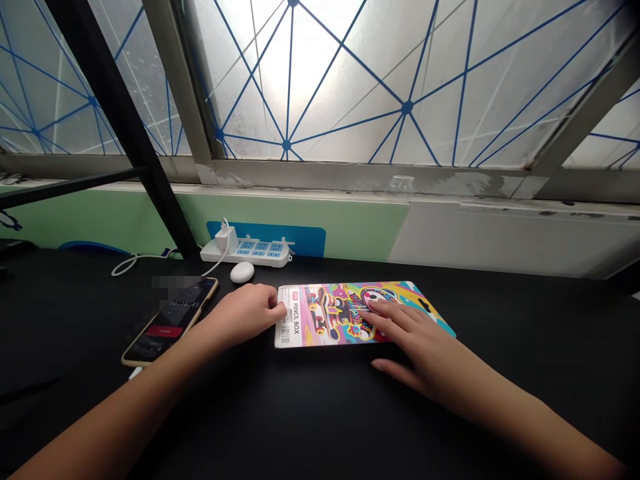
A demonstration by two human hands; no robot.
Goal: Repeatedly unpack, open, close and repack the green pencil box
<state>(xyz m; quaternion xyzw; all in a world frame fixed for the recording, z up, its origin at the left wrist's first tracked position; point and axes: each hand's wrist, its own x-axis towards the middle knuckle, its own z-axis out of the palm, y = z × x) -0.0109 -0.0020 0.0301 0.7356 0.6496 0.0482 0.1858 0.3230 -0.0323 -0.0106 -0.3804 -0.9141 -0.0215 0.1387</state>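
Note:
A colourful flat package printed "PENCIL BOX" (327,313) lies on the black table, its barcode strip toward the left. At its left end is my left hand (255,308), fingers curled closed, with the thumb and fingertips at the edge; part of the grip is hidden. My right hand (407,330) rests across the printed front on the right side. Its fingers are stretched out and the thumb hangs apart, just off the package's near edge.
Left of my left hand lies a phone (173,320) with its screen lit. Behind stand a white power strip (260,251) with a plugged-in charger and cable, and a small white rounded case (242,272). A black metal post (135,147) rises at the left, before the window.

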